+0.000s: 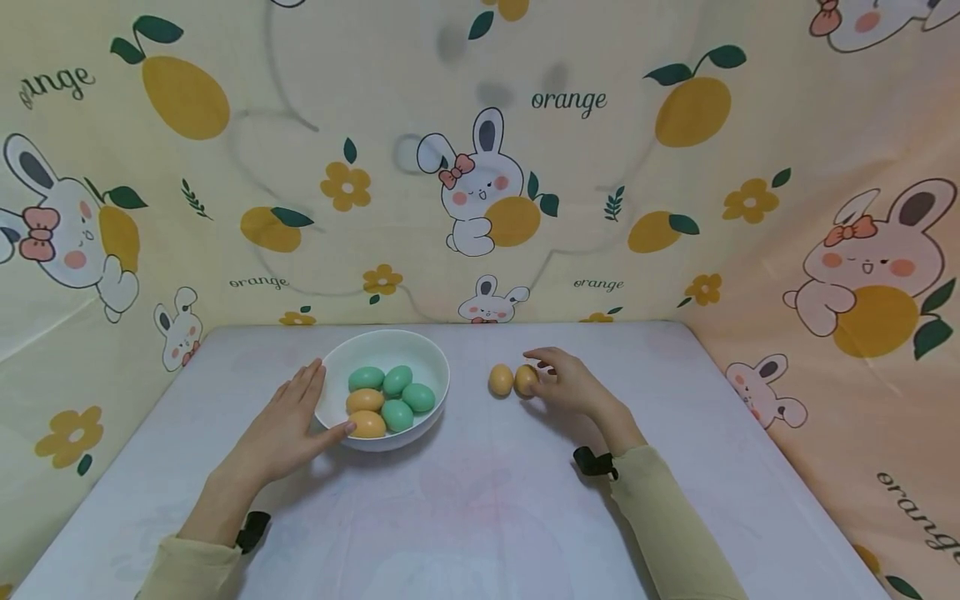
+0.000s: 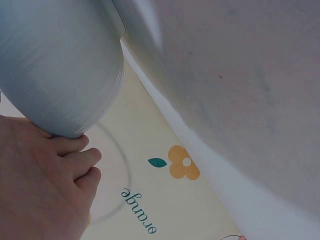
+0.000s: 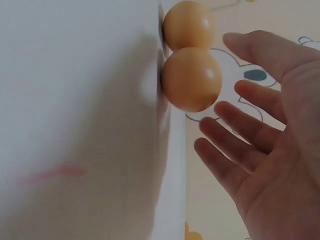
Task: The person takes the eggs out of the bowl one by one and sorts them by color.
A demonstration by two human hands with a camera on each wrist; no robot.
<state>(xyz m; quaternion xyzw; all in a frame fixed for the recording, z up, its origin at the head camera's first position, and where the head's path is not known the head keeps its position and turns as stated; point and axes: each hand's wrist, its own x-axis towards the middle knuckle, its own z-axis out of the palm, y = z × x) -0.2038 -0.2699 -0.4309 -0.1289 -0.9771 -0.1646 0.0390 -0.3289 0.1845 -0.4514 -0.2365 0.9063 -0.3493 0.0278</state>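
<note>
The left hand (image 1: pixel 285 425), fingers extended, is resting against the white bowl (image 1: pixel 408 438); the right hand (image 1: pixel 572 385), fingers parted, is hovering beside two orange eggs (image 1: pixel 501 380) lying right of the bowl on the tabletop (image 1: pixel 465 517).

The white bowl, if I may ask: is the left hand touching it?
Touching: the left wrist view shows the left hand's fingers against the white bowl's outer wall.

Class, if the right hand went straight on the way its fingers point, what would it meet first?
Probably the nearer smooth, orange, oval egg, the right one of the pair in the head view; the exact gap is unclear.
</note>
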